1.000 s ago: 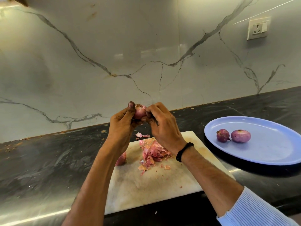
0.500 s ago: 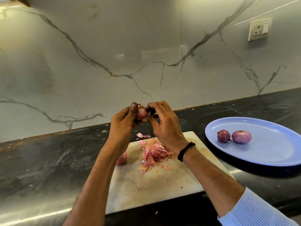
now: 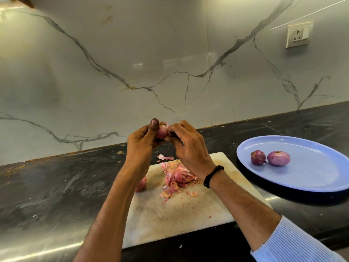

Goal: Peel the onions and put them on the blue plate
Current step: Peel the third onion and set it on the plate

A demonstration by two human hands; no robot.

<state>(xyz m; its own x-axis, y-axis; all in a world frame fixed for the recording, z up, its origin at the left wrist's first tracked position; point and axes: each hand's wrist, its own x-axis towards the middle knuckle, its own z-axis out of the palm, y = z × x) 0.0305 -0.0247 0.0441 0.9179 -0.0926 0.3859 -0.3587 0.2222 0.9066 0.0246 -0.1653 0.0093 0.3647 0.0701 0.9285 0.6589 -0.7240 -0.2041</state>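
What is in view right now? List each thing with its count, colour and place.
held onion: one, pink, raised above the board between both hands
plated onions: two, purple, side by side on the plate
board onion: one, pink, on the board, partly hidden behind the left forearm
blue plate: one, blue, on the countertop right of the board
onion skins: one pile plus scraps, pink, on the board
cutting board: one, white, centre of the countertop
countertop: one, black
wall: one, white, grey veins
socket: one, white, upper right wall
wristband: one, black, right wrist
sleeve: one, pale blue striped, right forearm
left hand: grips the held onion
right hand: fingers pinch at it
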